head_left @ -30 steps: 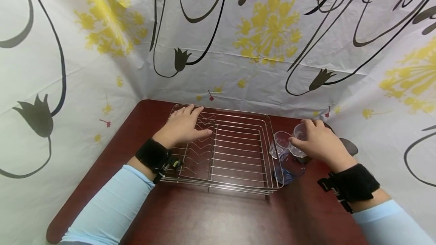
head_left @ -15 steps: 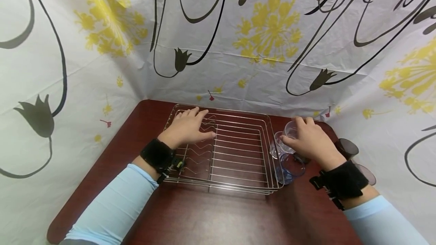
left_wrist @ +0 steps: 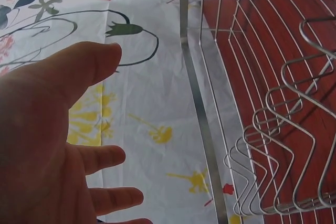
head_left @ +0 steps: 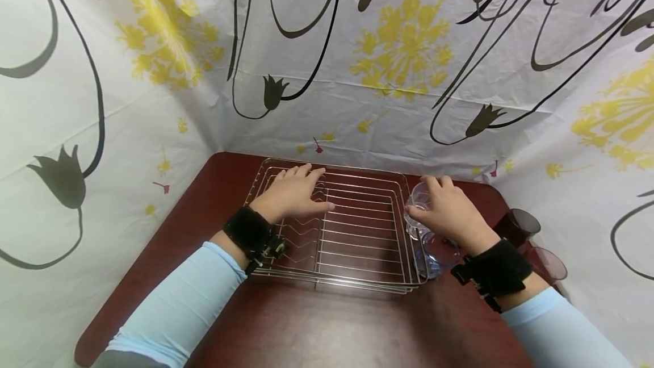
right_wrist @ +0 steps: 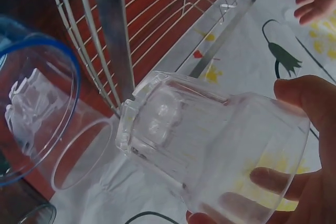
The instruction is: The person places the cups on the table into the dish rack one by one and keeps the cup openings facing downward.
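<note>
My right hand (head_left: 452, 212) grips a clear drinking glass (right_wrist: 210, 135) near its rim, with thumb and fingers on opposite sides. In the right wrist view the glass is tilted, its thick faceted base pointing at the corner of a wire dish rack (head_left: 337, 282). In the head view it overlaps the rack's right side. Over the rack's left part, above the wavy plate dividers (left_wrist: 294, 145), my left hand (head_left: 288, 195) hovers with fingers spread, holding nothing.
A blue glass (head_left: 428, 266) and another clear glass (right_wrist: 108, 135) stand beside the rack's right side. Farther right are a dark glass (head_left: 516, 227) and a pinkish glass (head_left: 549, 264). A flower-patterned sheet (head_left: 317, 107) surrounds the dark red table (head_left: 327, 328).
My right hand has carried the clear glass leftward to the rack's right side, uncovering the dark and pinkish glasses. My left hand has drifted slightly right and nearer, still spread.
</note>
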`<action>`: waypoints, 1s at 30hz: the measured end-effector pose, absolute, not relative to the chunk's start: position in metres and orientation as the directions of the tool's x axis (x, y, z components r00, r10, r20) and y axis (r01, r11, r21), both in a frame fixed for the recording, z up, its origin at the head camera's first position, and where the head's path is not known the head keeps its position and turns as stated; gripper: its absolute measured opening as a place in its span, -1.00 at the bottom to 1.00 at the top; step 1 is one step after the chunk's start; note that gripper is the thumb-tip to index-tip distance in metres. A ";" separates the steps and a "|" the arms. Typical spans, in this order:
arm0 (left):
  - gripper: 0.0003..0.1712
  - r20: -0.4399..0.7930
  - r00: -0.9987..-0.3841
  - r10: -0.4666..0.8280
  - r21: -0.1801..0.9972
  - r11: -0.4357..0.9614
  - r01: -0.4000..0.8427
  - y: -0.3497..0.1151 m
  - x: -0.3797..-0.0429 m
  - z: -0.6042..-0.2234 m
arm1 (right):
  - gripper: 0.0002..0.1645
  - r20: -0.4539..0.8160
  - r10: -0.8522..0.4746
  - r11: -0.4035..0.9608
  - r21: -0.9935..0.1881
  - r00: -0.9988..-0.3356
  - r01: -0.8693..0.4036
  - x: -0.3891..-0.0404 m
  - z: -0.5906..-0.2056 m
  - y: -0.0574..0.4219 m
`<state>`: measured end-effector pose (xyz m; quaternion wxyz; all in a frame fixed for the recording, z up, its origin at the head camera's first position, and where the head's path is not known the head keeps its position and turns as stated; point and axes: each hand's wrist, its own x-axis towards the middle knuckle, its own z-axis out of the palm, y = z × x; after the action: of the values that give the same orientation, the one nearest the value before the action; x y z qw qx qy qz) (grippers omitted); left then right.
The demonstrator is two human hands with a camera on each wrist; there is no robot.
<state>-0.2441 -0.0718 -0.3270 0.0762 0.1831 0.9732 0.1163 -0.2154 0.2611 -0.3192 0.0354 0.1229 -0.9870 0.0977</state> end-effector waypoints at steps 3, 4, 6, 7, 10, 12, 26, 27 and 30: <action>0.07 -0.112 -0.913 0.392 0.254 0.900 0.355 -0.068 -0.244 -0.327 | -0.02 0.104 -0.245 0.947 -0.186 -0.964 -0.261 -0.215 -0.321 0.259; 0.06 -0.112 -0.912 0.396 0.252 0.899 0.359 -0.066 -0.244 -0.327 | -0.04 0.111 -0.249 0.945 -0.188 -0.962 -0.267 -0.214 -0.321 0.258; 0.03 -0.115 -0.908 0.402 0.255 0.896 0.364 -0.064 -0.244 -0.327 | -0.05 0.132 -0.257 0.942 -0.188 -0.957 -0.279 -0.214 -0.322 0.255; 0.03 -0.118 -0.908 0.402 0.254 0.896 0.364 -0.063 -0.244 -0.327 | -0.06 0.138 -0.261 0.940 -0.192 -0.956 -0.284 -0.214 -0.323 0.255; 0.03 -0.124 -0.907 0.403 0.241 0.898 0.367 -0.060 -0.244 -0.328 | -0.07 0.147 -0.271 0.934 -0.198 -0.951 -0.297 -0.214 -0.323 0.251; 0.03 -0.129 -0.906 0.404 0.233 0.900 0.368 -0.058 -0.244 -0.329 | -0.07 0.145 -0.275 0.932 -0.202 -0.951 -0.300 -0.214 -0.323 0.248; 0.11 -0.135 -0.879 0.456 0.194 0.883 0.428 -0.032 -0.246 -0.331 | -0.05 0.133 -0.305 0.914 -0.237 -0.943 -0.329 -0.210 -0.319 0.222; 0.12 -0.133 -0.878 0.459 0.189 0.882 0.432 -0.030 -0.246 -0.331 | -0.04 0.134 -0.310 0.912 -0.237 -0.941 -0.334 -0.209 -0.319 0.221; 0.14 -0.132 -0.874 0.468 0.187 0.877 0.442 -0.028 -0.245 -0.333 | -0.03 0.145 -0.323 0.905 -0.244 -0.935 -0.350 -0.210 -0.321 0.217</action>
<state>-0.2455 -0.0280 -0.3330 0.0869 0.2358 0.9649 0.0758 -0.2096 0.2170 -0.3208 0.0508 0.1725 -0.9745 0.1340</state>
